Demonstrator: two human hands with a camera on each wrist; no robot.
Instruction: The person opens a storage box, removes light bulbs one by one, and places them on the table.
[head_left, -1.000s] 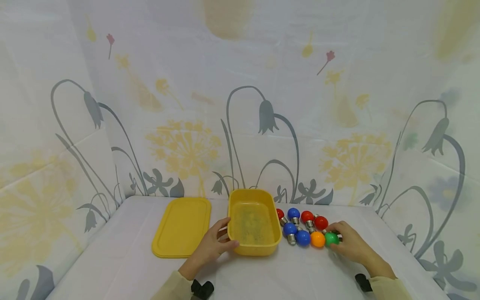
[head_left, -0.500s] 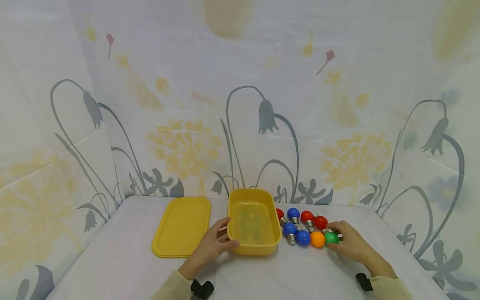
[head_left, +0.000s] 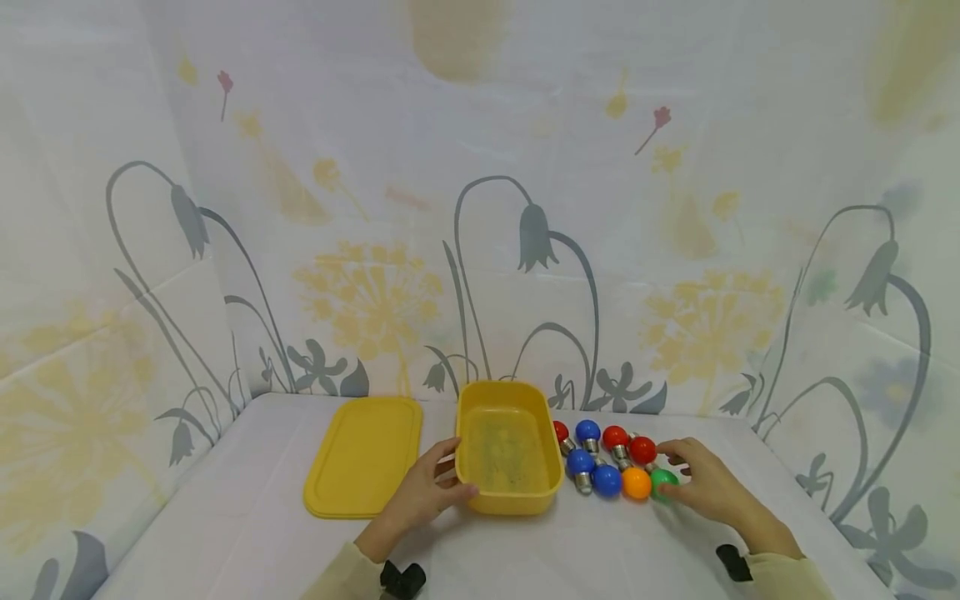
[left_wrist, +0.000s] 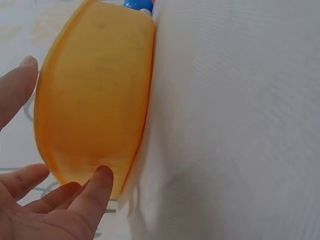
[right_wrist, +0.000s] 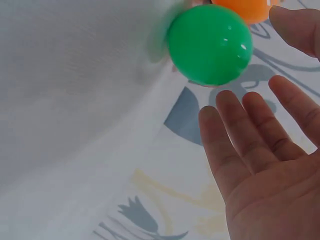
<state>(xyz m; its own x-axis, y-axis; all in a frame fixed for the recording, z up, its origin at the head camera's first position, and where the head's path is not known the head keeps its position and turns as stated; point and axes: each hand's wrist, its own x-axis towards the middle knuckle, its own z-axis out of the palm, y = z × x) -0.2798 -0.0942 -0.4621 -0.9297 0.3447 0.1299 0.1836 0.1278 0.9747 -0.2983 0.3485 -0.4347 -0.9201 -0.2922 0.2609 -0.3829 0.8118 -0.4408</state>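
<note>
A yellow plastic box [head_left: 512, 503] stands on the white cloth in the middle. My left hand [head_left: 424, 493] is at its left side, fingers spread and loosely bent, the fingertips at the wall in the left wrist view. To the box's right lies a cluster of coloured light bulbs with silver screw bases. The green bulb [head_left: 664, 483] is at the near right end, beside an orange bulb [head_left: 637, 483]. My right hand [head_left: 708, 482] is next to the green bulb, its fingers extended; the right wrist view shows nothing in its grasp.
A flat yellow lid [head_left: 363, 457] lies left of the box. Several blue bulbs [head_left: 607, 481] and red bulbs [head_left: 642, 450] fill the rest of the cluster. Behind the table hangs a flower-printed cloth [head_left: 480, 275].
My right hand has loosened around the green bulb, its fingers spreading wider. The left hand, box and lid stay in place; the whole head view has shifted slightly.
</note>
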